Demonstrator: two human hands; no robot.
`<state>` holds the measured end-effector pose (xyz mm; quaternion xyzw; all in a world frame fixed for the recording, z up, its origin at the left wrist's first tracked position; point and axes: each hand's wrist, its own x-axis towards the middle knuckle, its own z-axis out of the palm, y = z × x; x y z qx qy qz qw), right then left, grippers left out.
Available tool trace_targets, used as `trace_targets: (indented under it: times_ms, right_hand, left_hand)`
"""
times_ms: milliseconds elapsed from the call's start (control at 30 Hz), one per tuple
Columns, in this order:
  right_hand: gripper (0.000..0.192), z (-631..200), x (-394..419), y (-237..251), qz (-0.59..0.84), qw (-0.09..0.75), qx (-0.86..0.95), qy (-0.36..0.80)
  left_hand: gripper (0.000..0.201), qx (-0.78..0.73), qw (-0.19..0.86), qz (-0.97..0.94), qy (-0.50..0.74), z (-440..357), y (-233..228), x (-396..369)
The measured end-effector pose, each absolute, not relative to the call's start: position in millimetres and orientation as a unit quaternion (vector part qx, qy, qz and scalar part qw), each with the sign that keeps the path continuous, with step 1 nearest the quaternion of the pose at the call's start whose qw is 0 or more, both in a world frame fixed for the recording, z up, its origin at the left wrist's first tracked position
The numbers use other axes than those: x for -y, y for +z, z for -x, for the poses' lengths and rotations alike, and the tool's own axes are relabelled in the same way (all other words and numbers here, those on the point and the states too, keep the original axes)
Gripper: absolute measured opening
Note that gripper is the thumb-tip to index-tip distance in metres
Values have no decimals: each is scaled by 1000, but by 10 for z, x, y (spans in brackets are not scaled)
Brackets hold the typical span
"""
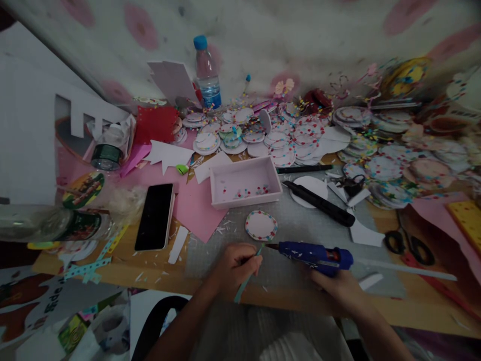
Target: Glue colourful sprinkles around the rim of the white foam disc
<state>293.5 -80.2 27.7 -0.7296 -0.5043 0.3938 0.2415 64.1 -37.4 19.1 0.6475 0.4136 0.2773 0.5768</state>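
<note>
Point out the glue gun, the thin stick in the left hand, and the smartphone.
blue glue gun (313,254), head view, on its barrel.
thin green stick (245,283), head view, on the shaft below the fingers.
smartphone (155,216), head view, on its dark screen.

Dim light; cluttered wooden table (413,306) (pink-spotted white wall (300,35) behind).

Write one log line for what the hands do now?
left hand: pinches green stick | right hand: holds blue glue gun, nozzle at stick tip | paper disc: beyond
</note>
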Motion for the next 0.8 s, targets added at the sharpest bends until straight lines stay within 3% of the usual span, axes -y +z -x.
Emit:
trace_targets:
  times_ms: [800]
  right_hand:
    - [19,-2934,747,280,717,265,466,446]
  left_hand:
    - [42,-412,568,-659,272,-632,186,368]
